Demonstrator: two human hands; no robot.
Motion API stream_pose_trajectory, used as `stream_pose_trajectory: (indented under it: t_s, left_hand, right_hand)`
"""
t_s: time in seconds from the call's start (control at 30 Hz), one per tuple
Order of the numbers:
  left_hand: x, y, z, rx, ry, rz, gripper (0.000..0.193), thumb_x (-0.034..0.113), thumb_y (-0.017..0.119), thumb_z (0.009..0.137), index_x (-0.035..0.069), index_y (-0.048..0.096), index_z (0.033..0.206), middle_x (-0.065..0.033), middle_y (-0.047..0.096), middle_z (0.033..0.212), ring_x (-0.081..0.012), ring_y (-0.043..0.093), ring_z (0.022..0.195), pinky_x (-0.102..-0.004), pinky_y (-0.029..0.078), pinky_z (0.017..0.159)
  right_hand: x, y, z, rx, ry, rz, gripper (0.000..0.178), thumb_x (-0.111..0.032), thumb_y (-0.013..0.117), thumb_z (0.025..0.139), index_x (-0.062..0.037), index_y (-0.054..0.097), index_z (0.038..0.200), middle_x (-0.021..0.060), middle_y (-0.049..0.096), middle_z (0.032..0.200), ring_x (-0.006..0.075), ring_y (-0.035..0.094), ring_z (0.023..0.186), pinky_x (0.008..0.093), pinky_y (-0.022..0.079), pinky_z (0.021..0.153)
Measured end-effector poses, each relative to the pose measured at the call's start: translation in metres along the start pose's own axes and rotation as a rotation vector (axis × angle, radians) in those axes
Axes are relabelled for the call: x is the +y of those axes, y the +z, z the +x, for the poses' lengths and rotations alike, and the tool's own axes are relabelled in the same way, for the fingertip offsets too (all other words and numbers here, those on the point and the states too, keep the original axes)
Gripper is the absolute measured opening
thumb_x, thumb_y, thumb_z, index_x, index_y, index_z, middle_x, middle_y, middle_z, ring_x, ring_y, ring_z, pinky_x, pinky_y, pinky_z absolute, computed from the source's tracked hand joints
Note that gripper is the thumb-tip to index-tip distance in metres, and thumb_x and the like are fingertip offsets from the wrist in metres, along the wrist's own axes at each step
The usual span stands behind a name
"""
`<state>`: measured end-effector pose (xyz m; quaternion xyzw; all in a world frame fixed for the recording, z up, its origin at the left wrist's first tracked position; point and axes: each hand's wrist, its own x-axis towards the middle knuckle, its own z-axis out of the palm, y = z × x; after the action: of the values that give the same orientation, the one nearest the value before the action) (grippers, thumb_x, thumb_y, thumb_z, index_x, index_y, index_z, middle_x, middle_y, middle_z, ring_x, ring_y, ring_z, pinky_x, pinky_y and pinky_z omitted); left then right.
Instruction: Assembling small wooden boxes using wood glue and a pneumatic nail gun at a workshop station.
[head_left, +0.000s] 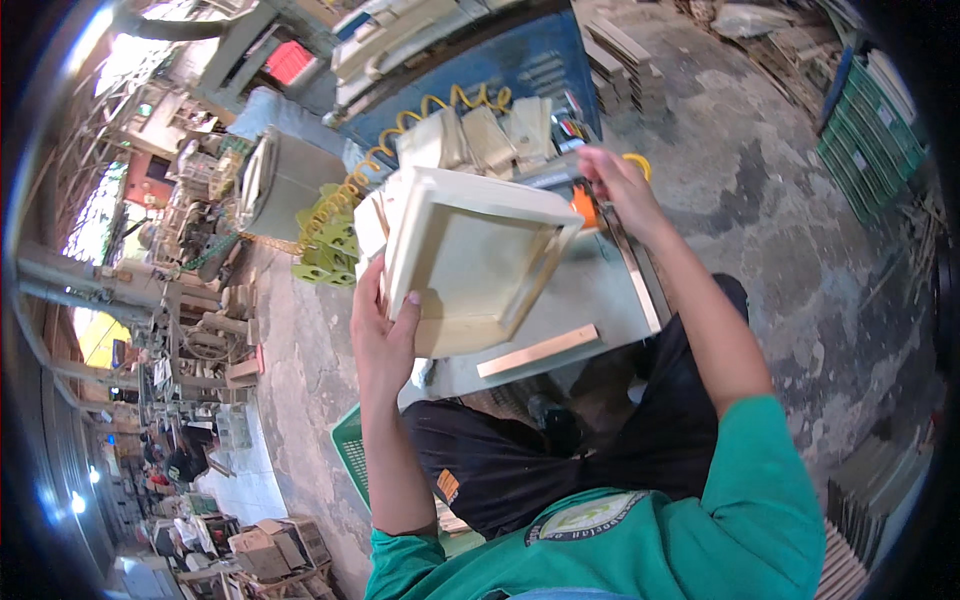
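My left hand (388,325) grips the left edge of a pale wooden tray (480,255), its thumb lying over the rim. The tray is shallow, with raised sides and a recessed panel, and is tilted up above the work table (615,280). To its right, my right hand (622,190) is raised with the fingers loosely bent and slightly apart. No object shows in that hand. Just below its fingers is an orange part of a tool (585,207), the rest partly hidden by the tray. A narrow wooden strip (538,350) lies along the table's near edge.
Pale wooden pieces (485,138) stand behind the tray. A yellow coiled hose (400,125) runs past them to the left. Another strip (640,290) lines the table's right edge. A green basket (350,455) sits beside my left forearm, and stacked boards (625,70) are on the floor beyond.
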<state>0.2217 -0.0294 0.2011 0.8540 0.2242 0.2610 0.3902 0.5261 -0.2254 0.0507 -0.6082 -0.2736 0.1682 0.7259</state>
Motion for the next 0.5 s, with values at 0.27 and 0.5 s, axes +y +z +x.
stream_pose_trajectory:
  t_s: [0.27, 0.5]
  left_hand:
    - [-0.011, 0.016, -0.054, -0.059, -0.313, -0.471, 0.048, 0.025, 0.067, 0.101, 0.001, 0.049, 0.139, -0.0011, 0.06, 0.113, -0.008, 0.053, 0.096, -0.0266, 0.046, 0.086]
    - [-0.022, 0.047, -0.098, -0.118, -0.362, -0.714, 0.048, 0.021, 0.068, 0.1, 0.0, 0.049, 0.139, -0.0036, 0.064, 0.117, -0.01, 0.057, 0.105, -0.0286, 0.047, 0.095]
  right_hand:
    - [-0.04, 0.065, -0.166, -0.251, 0.072, 0.284, 0.104, -0.04, 0.081, 0.089, -0.0079, 0.016, 0.164, 0.0102, 0.045, 0.15, 0.0193, 0.053, 0.128, 0.0333, 0.044, 0.106]
    - [-0.054, 0.03, -0.215, -0.212, 0.133, 0.34, 0.104, -0.014, 0.081, 0.09, -0.0012, 0.01, 0.164, 0.0135, 0.039, 0.159, 0.0206, 0.045, 0.141, 0.034, 0.041, 0.112]
